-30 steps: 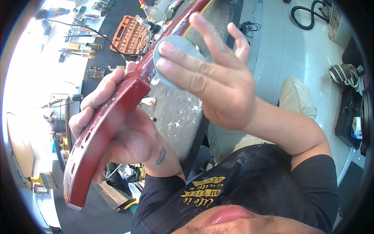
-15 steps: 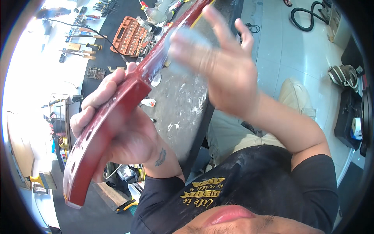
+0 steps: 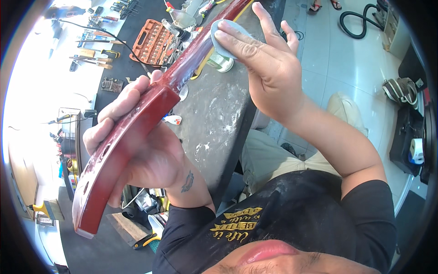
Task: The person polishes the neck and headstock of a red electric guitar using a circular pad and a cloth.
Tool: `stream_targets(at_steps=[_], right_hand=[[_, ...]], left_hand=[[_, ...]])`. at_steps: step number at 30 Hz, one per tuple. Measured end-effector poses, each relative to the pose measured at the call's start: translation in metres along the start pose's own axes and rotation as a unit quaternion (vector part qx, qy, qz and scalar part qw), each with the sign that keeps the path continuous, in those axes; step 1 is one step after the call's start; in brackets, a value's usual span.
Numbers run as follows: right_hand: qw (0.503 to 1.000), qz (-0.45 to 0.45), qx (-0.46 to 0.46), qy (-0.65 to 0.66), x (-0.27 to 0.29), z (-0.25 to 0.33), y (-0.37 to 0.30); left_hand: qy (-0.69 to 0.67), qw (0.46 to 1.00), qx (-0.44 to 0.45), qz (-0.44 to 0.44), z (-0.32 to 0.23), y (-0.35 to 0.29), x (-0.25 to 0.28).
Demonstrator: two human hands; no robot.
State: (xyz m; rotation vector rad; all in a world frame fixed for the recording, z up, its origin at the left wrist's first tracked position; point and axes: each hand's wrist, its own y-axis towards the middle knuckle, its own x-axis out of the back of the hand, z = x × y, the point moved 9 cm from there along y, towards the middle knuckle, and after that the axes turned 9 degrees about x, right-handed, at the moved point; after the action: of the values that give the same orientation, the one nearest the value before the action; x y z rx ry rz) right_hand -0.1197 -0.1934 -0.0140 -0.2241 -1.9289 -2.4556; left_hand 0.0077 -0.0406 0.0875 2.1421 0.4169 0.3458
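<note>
The red neck (image 3: 195,54) slants above the counter (image 3: 207,118), the left hand (image 3: 155,157) wrapping its broad end (image 3: 132,130) in a closed grip. The right hand (image 3: 273,68), fingers extended, lays two flat on the grey pad (image 3: 222,48) at the neck's side, contact unclear to me; I'd favour light, even strokes lengthwise.

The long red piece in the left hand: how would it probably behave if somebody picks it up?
The red piece is probably stiff: its held end looks thick, with firm edges. It may be slippery where whitish smears coat it. Its length beyond the left hand could make it tip.
</note>
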Motion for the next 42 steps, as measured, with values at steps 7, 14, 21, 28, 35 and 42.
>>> stream_targets(at_steps=[7, 14, 21, 28, 35, 42], right_hand=[[0.999, 0.019, 0.010, 0.031, 0.005, 0.024, -0.004], [1.000, -0.004, 0.011, 0.004, 0.005, 0.013, -0.004], [0.999, 0.015, -0.028, 0.024, -0.003, 0.014, -0.011], [0.997, 0.033, -0.018, 0.065, 0.003, 0.030, -0.006], [0.997, 0.017, -0.018, 0.069, 0.012, 0.032, 0.002], [0.998, 0.053, 0.010, 0.037, 0.006, 0.033, 0.005]], left_hand=[[0.016, 1.000, -0.014, 0.010, 0.000, 0.002, 0.003], [-0.014, 1.000, -0.005, 0.013, -0.004, -0.001, 0.000], [-0.003, 1.000, -0.009, -0.010, -0.004, 0.001, -0.001], [-0.006, 1.000, -0.004, -0.004, -0.001, 0.000, 0.007], [-0.006, 1.000, -0.004, 0.012, -0.001, -0.001, 0.004], [-0.013, 1.000, -0.012, 0.015, -0.002, -0.002, 0.002]])
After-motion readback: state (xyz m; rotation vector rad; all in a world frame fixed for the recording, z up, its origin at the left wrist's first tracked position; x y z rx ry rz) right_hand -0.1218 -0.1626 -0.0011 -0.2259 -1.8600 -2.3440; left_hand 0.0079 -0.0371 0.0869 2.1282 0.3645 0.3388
